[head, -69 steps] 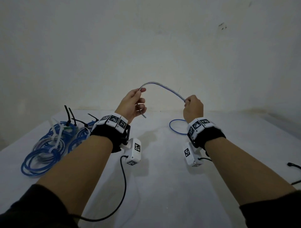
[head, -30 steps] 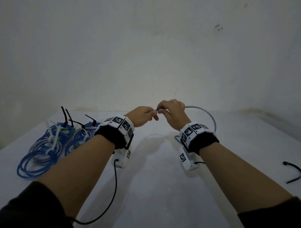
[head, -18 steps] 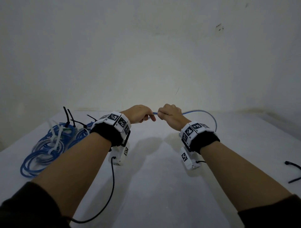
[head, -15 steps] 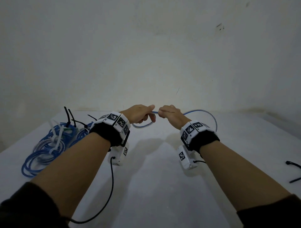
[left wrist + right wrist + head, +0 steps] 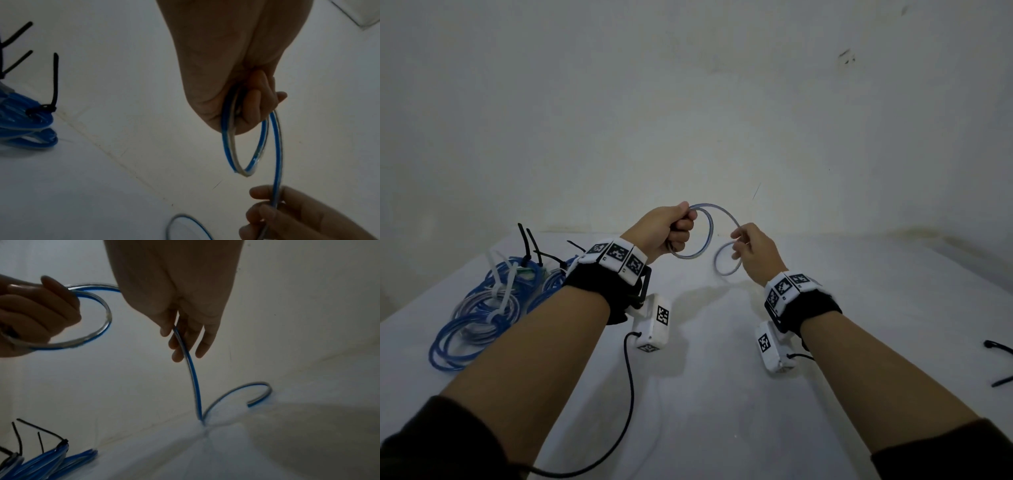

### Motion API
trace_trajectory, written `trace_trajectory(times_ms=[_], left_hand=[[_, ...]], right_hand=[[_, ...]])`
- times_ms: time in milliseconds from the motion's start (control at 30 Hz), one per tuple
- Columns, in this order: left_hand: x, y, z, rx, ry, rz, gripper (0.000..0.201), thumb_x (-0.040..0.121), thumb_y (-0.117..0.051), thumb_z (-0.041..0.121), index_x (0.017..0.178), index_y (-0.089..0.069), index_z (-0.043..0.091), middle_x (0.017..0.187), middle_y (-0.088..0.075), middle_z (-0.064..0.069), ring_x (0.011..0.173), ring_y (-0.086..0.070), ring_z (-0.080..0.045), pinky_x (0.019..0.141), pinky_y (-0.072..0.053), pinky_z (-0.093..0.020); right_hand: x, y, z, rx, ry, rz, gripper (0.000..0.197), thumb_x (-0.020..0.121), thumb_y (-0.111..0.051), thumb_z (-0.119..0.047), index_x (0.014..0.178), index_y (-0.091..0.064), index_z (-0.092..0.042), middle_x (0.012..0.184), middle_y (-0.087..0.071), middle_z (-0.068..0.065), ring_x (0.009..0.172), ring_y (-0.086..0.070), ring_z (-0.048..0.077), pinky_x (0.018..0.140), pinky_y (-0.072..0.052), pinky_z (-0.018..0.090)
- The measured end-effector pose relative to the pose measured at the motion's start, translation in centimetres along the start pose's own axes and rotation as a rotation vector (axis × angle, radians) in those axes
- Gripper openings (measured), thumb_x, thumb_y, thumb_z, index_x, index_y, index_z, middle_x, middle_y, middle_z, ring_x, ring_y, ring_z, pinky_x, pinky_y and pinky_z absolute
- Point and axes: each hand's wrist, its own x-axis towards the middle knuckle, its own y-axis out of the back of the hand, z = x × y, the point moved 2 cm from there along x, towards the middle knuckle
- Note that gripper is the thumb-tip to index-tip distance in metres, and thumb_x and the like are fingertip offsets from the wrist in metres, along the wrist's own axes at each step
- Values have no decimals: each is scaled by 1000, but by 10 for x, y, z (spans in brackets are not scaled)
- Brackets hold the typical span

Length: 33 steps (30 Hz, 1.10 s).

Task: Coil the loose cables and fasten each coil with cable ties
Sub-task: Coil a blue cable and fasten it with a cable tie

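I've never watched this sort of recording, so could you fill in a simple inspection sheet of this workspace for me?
Surface: white table, dim light.
Job's things: blue cable with one loop formed; its free end lies on the table. Tied blue coils far left, with black and white ties.
Clutter: loose black cable ties at right edge.
Grippers: left hand grips the loop; right hand pinches the cable further along.
Cables: black lead from the wrist camera.
Surroundings: bare white wall.
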Motion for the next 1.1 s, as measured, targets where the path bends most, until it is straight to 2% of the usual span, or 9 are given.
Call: trace_trajectory(times_ms=[167, 333, 400, 500, 633, 733, 900, 1000, 1100], left_hand=[[-1, 1, -1, -140, -27, -1, 32, 102, -28, 27, 80, -48, 15, 50, -36, 12, 39, -27, -3, 42, -26, -14], [-4, 0, -2, -261, -12, -83, 32, 102, -27, 29, 77, -45, 17, 52, -37, 11, 41, -31, -2, 43, -30, -13], [-4, 0, 0, -295, -17, -111, 33, 102, -27, 29, 76, -43, 18, 52, -37, 11, 41, -30, -2, 43, -29, -13], [-4, 0, 3, -319, -49, -118, 33, 102, -26, 30, 76, -42, 19, 52, -37, 11, 40, -30, -2, 44, -29, -14], [0, -1, 7, -441, -145, -102, 32, 102, -24, 27, 79, -45, 17, 54, -43, 10, 43, -37, -4, 47, -35, -14], [3, -3, 13, -463, -254, -61, 30, 102, -25, 21, 82, -47, 15, 58, -49, 8, 50, -45, -5, 53, -43, -16], [8, -13, 17, -447, -357, 56, 29, 102, -27, 12, 83, -48, 9, 68, -64, 0, 59, -61, -10, 65, -53, -20], [13, -20, 11, -242, -410, 120, 27, 103, -24, 13, 87, -45, 9, 89, -64, -6, 77, -66, -13, 79, -54, -23], [16, -20, 3, 179, -474, 208, 23, 102, -25, 10, 89, -45, 9, 94, -62, -4, 85, -63, -13, 85, -52, -24]], right_hand=[[3, 4, 11, -209, -7, 178, 11, 91, -51, -7, 98, -59, -3, 97, -63, 12, 91, -57, 28, 78, -46, 34], [12, 5, 11, -39, -246, 327, 12, 96, -41, -17, 91, -49, -11, 88, -60, 17, 80, -64, 39, 71, -55, 47], [13, 8, 8, 10, -310, 403, 8, 96, -43, -15, 94, -47, -9, 97, -59, 18, 88, -62, 35, 78, -51, 42], [13, 12, 5, -57, -289, 440, 15, 96, -45, -11, 102, -52, 1, 111, -51, 16, 91, -52, 28, 76, -37, 29], [12, 3, 4, -132, -106, 360, 12, 95, -45, -5, 100, -54, 1, 106, -55, 17, 89, -49, 24, 70, -27, 18], [10, -8, 0, -163, 29, 244, 7, 91, -49, -3, 95, -54, 1, 97, -57, 17, 81, -46, 21, 69, -29, 21], [7, -25, -16, -300, 199, -11, 14, 90, -52, -4, 87, -60, 6, 89, -62, 23, 86, -56, 35, 72, -33, 30], [3, -32, -30, -323, 216, -157, 23, 95, -45, -9, 101, -62, 5, 100, -63, 23, 96, -56, 35, 83, -38, 34], [-1, -33, -40, -287, 209, -221, 26, 96, -44, -9, 115, -58, 0, 110, -62, 18, 101, -56, 30, 85, -40, 30]])
